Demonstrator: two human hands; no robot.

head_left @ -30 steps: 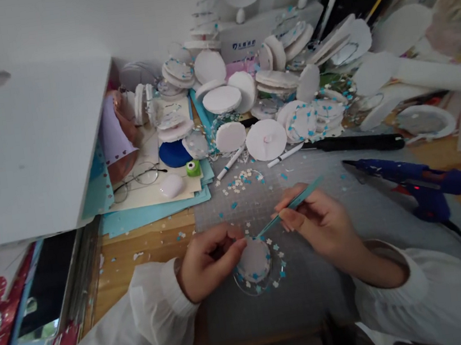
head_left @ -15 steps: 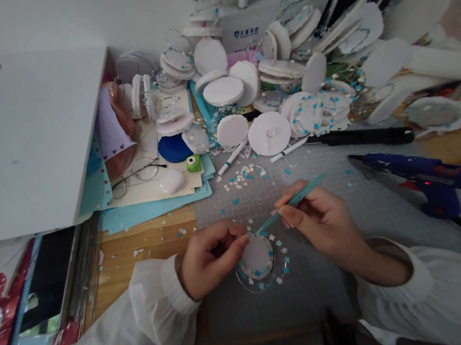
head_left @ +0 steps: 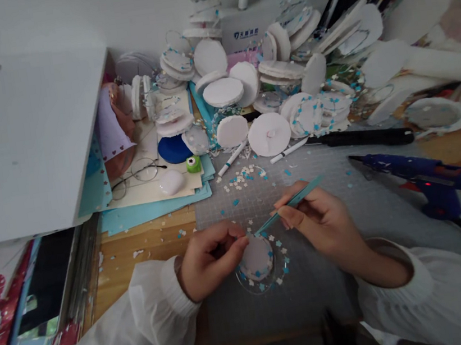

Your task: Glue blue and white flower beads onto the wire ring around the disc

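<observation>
My left hand (head_left: 212, 260) is closed, thumb and forefinger pinched on a thin wire loop (head_left: 286, 270) at the upper left of a small white round disc (head_left: 256, 257). Tiny blue and white flower shapes are dotted along the wire and round the disc's edge. Between the fingers of my right hand (head_left: 319, 217) is a pair of teal tweezers (head_left: 301, 194), slanting down to the left. Their tips meet the wire at the disc's top edge, close to my left fingertips. What exactly lies between the tips is too small to tell.
A grey cutting mat (head_left: 241, 318) lies under the work. Loose flower pieces (head_left: 242, 179) are scattered beyond my hands. A blue glue gun (head_left: 430, 174) with a red light rests at right. White discs (head_left: 270, 133) crowd the back; a green punch (head_left: 193, 164) sits on papers.
</observation>
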